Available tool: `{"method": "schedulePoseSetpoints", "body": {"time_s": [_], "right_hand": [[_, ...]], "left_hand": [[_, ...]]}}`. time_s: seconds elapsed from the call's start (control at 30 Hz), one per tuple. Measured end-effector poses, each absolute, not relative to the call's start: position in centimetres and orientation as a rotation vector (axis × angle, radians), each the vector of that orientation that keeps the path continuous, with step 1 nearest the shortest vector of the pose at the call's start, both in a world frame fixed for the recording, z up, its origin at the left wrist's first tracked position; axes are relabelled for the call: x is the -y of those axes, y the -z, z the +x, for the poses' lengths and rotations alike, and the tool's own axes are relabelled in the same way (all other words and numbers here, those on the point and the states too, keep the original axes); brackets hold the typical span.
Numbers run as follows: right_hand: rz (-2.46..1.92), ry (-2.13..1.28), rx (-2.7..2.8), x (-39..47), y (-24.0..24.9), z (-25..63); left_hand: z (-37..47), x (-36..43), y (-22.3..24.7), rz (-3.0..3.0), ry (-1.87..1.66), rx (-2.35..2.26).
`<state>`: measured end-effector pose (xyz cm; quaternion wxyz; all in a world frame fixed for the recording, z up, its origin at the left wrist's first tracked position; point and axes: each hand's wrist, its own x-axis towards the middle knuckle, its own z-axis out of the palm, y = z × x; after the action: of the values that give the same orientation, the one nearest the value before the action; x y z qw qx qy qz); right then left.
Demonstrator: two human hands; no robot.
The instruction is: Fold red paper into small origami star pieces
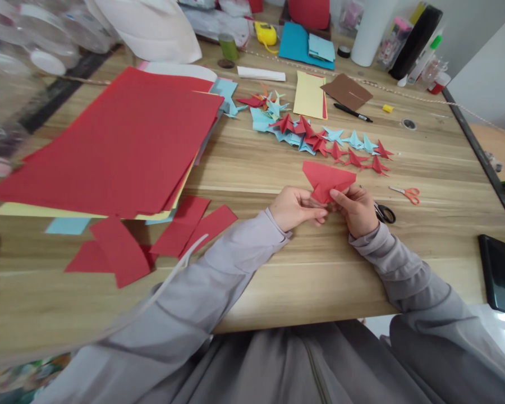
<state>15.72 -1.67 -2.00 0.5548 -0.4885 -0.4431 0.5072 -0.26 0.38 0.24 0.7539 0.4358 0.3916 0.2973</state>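
A partly folded piece of red paper point(329, 177) is held up between both hands over the table. My left hand point(297, 207) pinches its lower left corner, with the thumb stretched across below the paper. My right hand point(356, 209) grips the lower right part, thumb on the near face. Black-handled scissors point(385, 213) lie beside the right hand, their blades partly hidden by it. Orange-handled scissors point(410, 194) rest farther right. Beyond the paper, folded red paper cranes point(356, 159) and light blue ones point(353, 139) sit in rows.
Large red sheets point(122, 140) are stacked at left, with red paper strips point(120, 252) in front. Yellow paper point(309, 95), brown paper point(347, 91) and a black pen point(352, 113) lie at the back. A phone point(500, 275) is at the right edge. A white cable point(168, 278) crosses the left sleeve.
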Motion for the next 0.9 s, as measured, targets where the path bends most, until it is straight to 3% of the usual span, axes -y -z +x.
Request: {"method": "schedulePoseSetpoints", "body": {"time_s": [0.9], "right_hand": [[-1.242,-1.131,1.126,1.74,1.9,15.7]], "left_hand": [[0.32,-0.28,0.09,0.878,-0.664,-0.884]]}}
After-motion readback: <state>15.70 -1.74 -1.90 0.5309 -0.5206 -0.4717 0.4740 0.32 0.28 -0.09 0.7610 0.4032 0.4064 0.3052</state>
